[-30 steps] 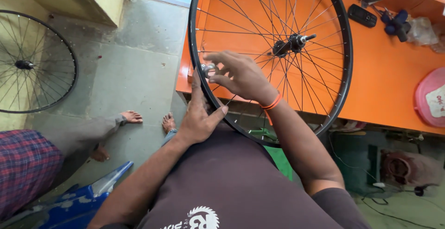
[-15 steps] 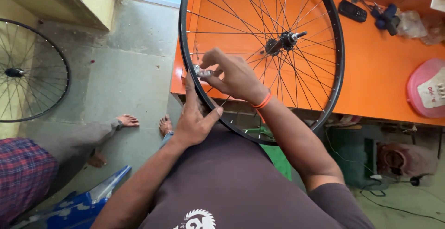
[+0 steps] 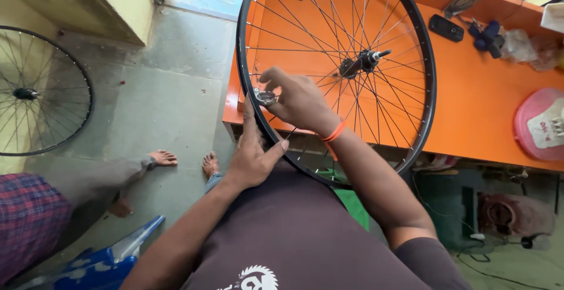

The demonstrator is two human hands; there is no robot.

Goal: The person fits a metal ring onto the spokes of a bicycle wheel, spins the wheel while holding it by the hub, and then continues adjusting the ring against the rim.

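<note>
A large black-rimmed bicycle wheel with thin metal spokes (image 3: 376,8) stands upright in the centre and upper half of the frame, against the edge of an orange workbench (image 3: 487,90). The left hand (image 3: 252,158) braces the rim at its lower left, fingers pressed together along it and thumb spread aside. Just above, the right hand (image 3: 299,99), with an orange wristband (image 3: 333,132), pinches a small round silver spoke tool (image 3: 265,97) at the rim.

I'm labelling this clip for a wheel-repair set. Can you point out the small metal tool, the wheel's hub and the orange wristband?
Small metal tool (image 3: 265,97): head view, on its round silver head.
Hub (image 3: 359,63): head view, on its dark centre body.
Orange wristband (image 3: 334,132): head view, on the band's upper side.
</note>
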